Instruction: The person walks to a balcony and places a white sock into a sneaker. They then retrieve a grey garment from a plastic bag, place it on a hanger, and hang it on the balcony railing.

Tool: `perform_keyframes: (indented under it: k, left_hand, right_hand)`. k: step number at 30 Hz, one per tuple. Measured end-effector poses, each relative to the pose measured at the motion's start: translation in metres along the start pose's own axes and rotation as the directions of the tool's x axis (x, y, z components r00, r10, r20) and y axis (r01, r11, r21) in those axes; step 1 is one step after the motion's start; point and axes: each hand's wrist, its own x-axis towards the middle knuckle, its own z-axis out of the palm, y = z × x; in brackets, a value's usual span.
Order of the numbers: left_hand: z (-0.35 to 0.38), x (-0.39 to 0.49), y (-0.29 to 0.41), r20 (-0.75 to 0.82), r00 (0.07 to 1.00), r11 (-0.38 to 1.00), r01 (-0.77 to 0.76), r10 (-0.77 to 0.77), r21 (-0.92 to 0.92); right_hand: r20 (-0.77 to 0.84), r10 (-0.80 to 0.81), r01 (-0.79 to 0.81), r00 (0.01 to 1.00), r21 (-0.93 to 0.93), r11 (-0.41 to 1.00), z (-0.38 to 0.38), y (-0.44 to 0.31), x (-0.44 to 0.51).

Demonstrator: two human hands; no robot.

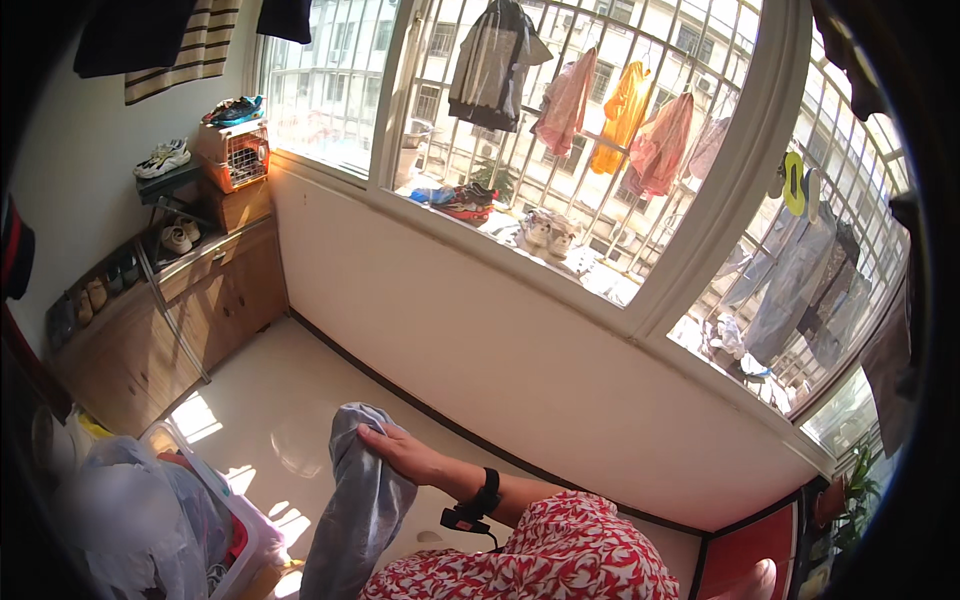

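My right hand [405, 454] grips a grey-blue cloth garment [352, 502] close to its upper end. The thumb presses on top of the fabric, and the fingers are mostly hidden by it. A long tube of the cloth hangs down past the lower edge of the picture. It looks filled out, but what is inside cannot be seen. A black band with a small corded device [469, 517] is on the right wrist. My left hand is out of view. Left of the garment, a pale plastic tub [255, 555] holds clothes and a translucent plastic bag [142, 517].
A wooden shoe cabinet [225, 292] stands by the far left wall, with shoes and an orange pet carrier [234, 154] above it. Clothes, including a yellow garment [621, 120], hang outside the window [517, 247]. A potted plant [859, 487] is at right.
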Motion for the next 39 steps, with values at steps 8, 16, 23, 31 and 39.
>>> perform_keyframes:
  k: [8,16,23,31,39]
  left_hand:
    - [0.150,0.050,0.010,0.430,0.902,0.998,0.001,-0.031,0.068]
    - [0.251,0.094,0.024,0.737,0.676,0.992,-0.083,-0.011,0.091]
    - [0.317,0.119,0.024,0.940,0.339,0.994,0.112,-0.035,-0.003]
    - [0.452,0.033,0.023,0.961,-0.169,0.925,0.276,-0.220,0.261]
    - [0.564,-0.079,0.054,0.988,0.151,0.985,0.159,0.038,-0.062]
  right_hand:
    - [0.598,-0.386,0.618,0.702,-0.242,0.748,-0.048,0.017,-0.032]
    - [0.186,-0.455,0.463,0.871,-0.621,0.633,-0.152,0.027,-0.153]
    - [-0.288,-0.026,-0.118,0.957,-0.469,0.875,-0.185,0.060,-0.290]
    - [-0.793,-0.183,-0.363,0.581,-0.454,0.814,-0.169,0.060,-0.393]
    - [-0.772,-0.418,-0.333,0.479,-0.601,0.726,-0.195,0.069,-0.528]
